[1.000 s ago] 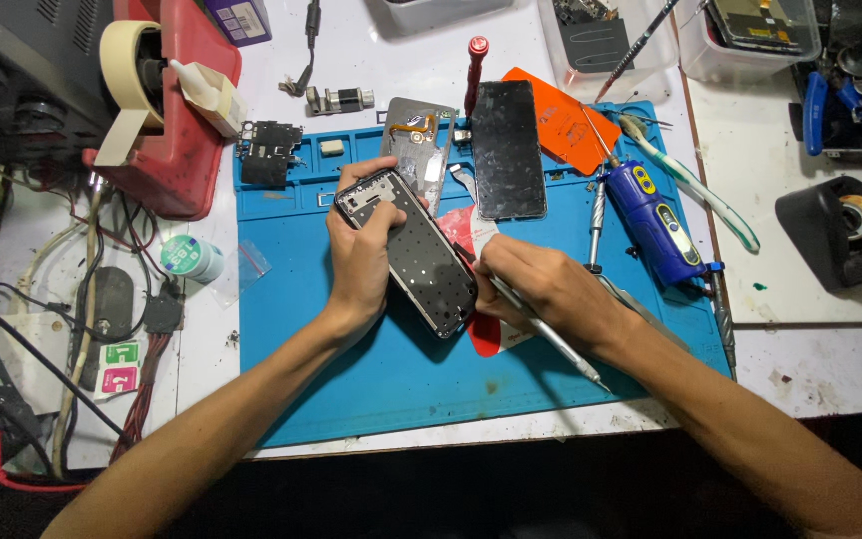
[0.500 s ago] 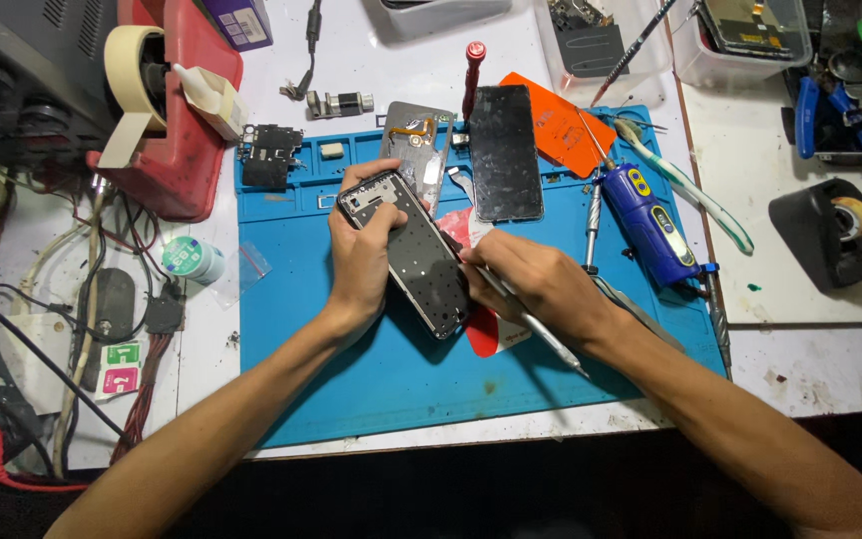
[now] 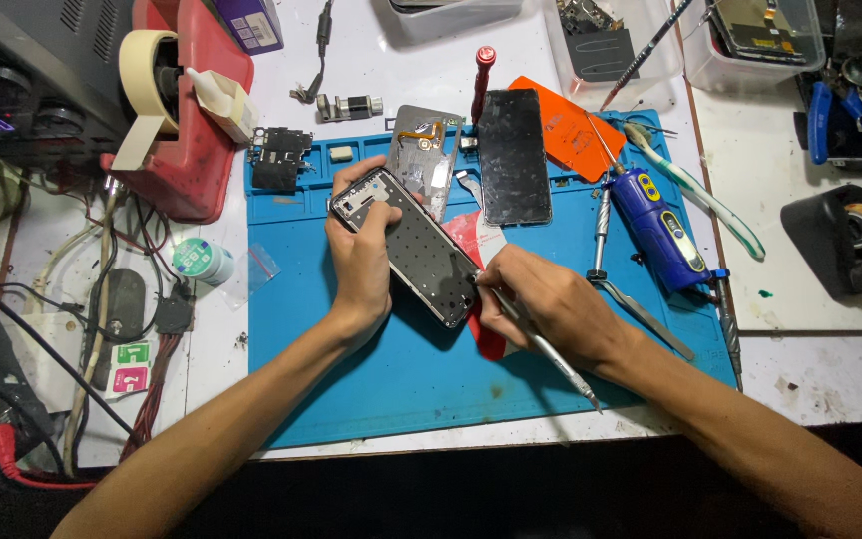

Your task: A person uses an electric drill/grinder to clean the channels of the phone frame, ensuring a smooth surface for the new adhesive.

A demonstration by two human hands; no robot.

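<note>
Head view shows my left hand (image 3: 359,262) grasping a flat, dark, perforated phone frame (image 3: 409,245) over the blue rubbery mat (image 3: 351,389), my right hand (image 3: 541,304) clenched around a slim metal screwdriver (image 3: 541,344).

Both forearms are bare to the frame edge; the left hand (image 3: 361,262) and right hand (image 3: 541,304) seemingly wear no gloves, rings or watch.
</note>
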